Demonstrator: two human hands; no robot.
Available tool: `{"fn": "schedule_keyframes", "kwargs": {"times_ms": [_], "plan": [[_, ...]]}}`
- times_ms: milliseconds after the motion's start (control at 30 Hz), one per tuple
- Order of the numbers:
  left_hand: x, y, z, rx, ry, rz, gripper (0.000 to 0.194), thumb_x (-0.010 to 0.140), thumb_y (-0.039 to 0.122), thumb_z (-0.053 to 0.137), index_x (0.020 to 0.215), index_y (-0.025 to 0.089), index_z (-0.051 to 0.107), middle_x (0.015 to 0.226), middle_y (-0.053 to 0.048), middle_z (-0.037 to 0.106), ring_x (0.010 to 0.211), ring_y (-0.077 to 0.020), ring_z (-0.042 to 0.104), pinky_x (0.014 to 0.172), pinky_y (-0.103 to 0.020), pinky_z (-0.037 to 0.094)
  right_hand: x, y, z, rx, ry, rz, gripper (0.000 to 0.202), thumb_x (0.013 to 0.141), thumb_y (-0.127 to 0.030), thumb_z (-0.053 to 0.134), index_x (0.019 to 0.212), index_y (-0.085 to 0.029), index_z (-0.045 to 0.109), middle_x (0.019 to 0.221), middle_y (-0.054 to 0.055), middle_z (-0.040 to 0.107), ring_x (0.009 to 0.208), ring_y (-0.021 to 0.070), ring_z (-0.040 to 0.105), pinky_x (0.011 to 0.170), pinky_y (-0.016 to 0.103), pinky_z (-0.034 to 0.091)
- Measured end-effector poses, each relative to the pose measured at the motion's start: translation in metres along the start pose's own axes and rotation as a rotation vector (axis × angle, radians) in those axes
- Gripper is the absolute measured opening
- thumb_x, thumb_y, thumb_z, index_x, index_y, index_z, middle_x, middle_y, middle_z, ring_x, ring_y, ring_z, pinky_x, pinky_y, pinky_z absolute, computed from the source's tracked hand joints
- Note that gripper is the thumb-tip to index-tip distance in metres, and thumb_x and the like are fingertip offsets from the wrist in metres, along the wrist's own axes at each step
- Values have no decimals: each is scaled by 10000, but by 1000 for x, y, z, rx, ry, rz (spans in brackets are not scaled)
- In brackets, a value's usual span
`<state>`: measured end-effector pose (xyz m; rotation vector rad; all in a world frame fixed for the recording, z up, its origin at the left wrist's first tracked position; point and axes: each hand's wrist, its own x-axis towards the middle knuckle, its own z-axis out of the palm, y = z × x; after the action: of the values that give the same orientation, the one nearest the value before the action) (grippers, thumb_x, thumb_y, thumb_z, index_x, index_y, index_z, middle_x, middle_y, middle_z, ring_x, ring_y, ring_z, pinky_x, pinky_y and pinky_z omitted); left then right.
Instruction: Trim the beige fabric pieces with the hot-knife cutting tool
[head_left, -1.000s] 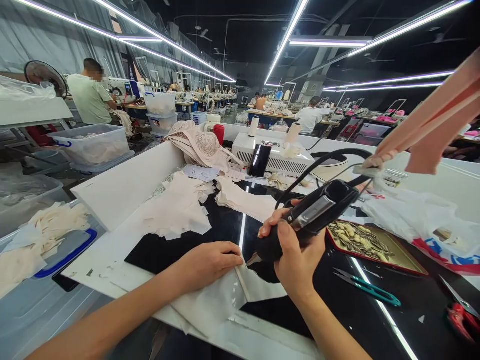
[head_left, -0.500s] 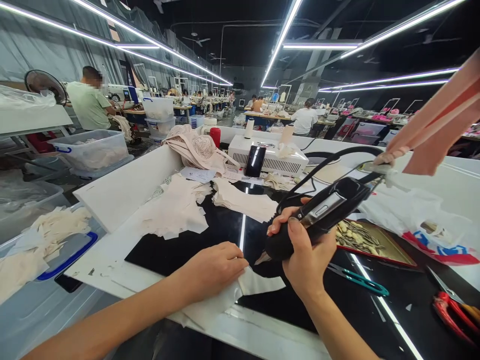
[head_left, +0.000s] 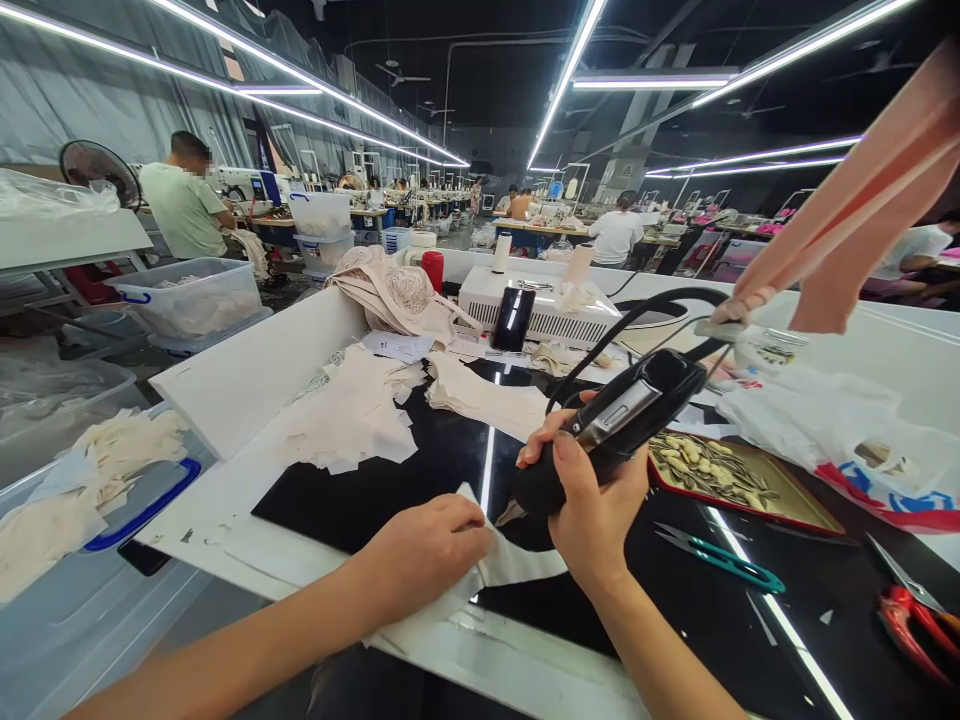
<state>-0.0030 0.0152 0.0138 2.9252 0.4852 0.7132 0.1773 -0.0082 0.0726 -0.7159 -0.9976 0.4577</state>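
Note:
My right hand (head_left: 596,500) is wrapped around a black corded hand tool (head_left: 622,415) with a silver panel, held tilted above the black table surface. Its lower end is close to a cream fabric piece (head_left: 525,567), but I cannot tell whether they touch. My left hand (head_left: 431,550) has its fingers closed on that fabric near the table's front edge, and a corner of pale cloth sticks up past the fingers. Stacks of cut cream fabric pieces (head_left: 360,415) lie ahead of the left hand. A coral fabric strip (head_left: 847,200) hangs at upper right, close to the tool's cable.
Teal thread snips (head_left: 739,565) and red-handled scissors (head_left: 911,620) lie to the right. Beyond them sit a tray rim (head_left: 817,490) around peanuts and seeds, and a plastic bag (head_left: 855,440). A phone (head_left: 514,318) leans on a white vented box (head_left: 551,300). People sew behind.
The tool and my right hand have shifted slightly left, toward my left hand. A pale corner of cloth now shows above the left fingers. The view has turned a little.

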Motion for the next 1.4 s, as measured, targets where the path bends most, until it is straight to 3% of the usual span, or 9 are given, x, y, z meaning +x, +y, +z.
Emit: {"fn": "schedule_keyframes", "kwargs": {"times_ms": [500, 700, 833, 1033, 1400], "plan": [[-2, 1, 0, -40, -5, -44, 145, 1019, 104, 578, 1093, 169, 685, 1092, -64, 686, 987, -195, 699, 853, -305, 637, -2, -3, 1, -32, -21, 28, 289, 939, -296, 742, 1168, -294, 566, 840, -58, 653, 601, 132, 630, 595, 306, 549], [-2, 1, 1, 8, 35, 4, 134, 1020, 86, 558, 1063, 157, 664, 1156, -88, 677, 1096, -211, 682, 940, -330, 631, 1, -19, -13, -49, 75, 22, 398, 872, -346, 814, 1182, -273, 576, 820, -51, 662, 591, 143, 629, 600, 329, 571], [5, 11, 0, -10, 98, 9, 162, 1042, 79, 519, 1103, 147, 652, 1116, -85, 692, 1105, -205, 671, 985, -342, 619, -2, -28, -26, -71, 98, 42, 419, 849, -351, 834, 1176, -276, 583, 809, -47, 664, 584, 152, 629, 585, 332, 569], [14, 27, 3, -16, 43, -52, 167, 1064, 94, 504, 1105, 150, 656, 1050, -75, 705, 996, -195, 691, 912, -337, 623, -12, -34, -38, -105, 105, 53, 426, 850, -343, 841, 1188, -270, 592, 813, -40, 670, 594, 158, 647, 609, 341, 574], [3, 29, 4, -65, -9, -85, 128, 1049, 152, 584, 1141, 185, 667, 1060, -63, 667, 1003, -211, 669, 892, -341, 610, -20, -42, -43, -105, 105, 27, 399, 865, -307, 832, 1185, -275, 596, 814, -36, 679, 588, 163, 649, 600, 346, 576]]}}
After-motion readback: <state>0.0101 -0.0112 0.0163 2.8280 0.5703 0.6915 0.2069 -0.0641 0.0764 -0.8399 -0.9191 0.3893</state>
